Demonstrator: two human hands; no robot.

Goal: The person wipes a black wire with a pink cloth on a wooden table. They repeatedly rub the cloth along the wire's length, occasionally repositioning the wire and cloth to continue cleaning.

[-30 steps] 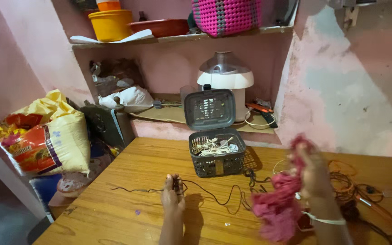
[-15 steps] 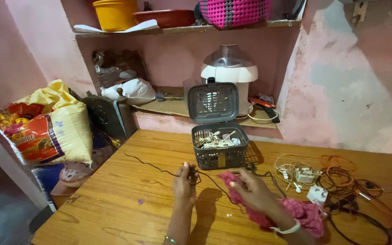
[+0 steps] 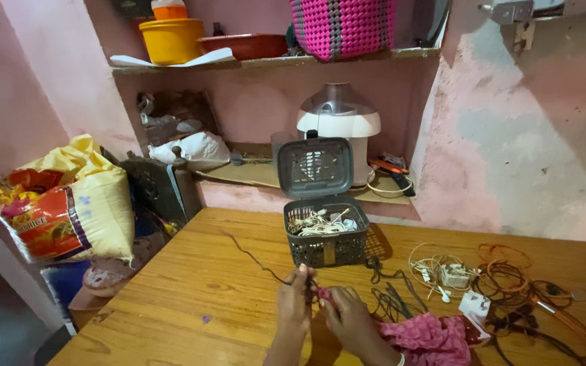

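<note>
Pink-plastered walls close in around a wooden table [image 3: 191, 285] pushed into a corner, where a person's two hands meet near the front edge. The left hand [image 3: 294, 306] has its fingers pinched together on a thin black cable [image 3: 256, 256], which trails away from the hand to the left across the tabletop. The right hand [image 3: 352, 324] sits just beside the left, almost touching it, with fingers curled in toward the same spot on the cable; whether they clamp it cannot be told. Pink cloth [image 3: 428, 337] drapes over the right wrist and bunches on the table.

Just behind the hands stands a dark grey plastic basket [image 3: 325, 242] with its hinged lid [image 3: 313, 166] raised upright; pale coiled wires [image 3: 320, 221] fill it. To the right lies a loose tangle of black cords [image 3: 391, 298], white earphones and a white charger [image 3: 452, 274], then orange wires [image 3: 510, 268] near the wall.

In the recessed shelf behind the table sits a white juicer [image 3: 338, 122] with a grey dome. Above it, a higher shelf holds a yellow tub [image 3: 171, 39], a red bowl [image 3: 242, 44] and a pink woven bag [image 3: 342, 26]. A yellow and orange printed sack [image 3: 69, 200] leans at the left.
</note>
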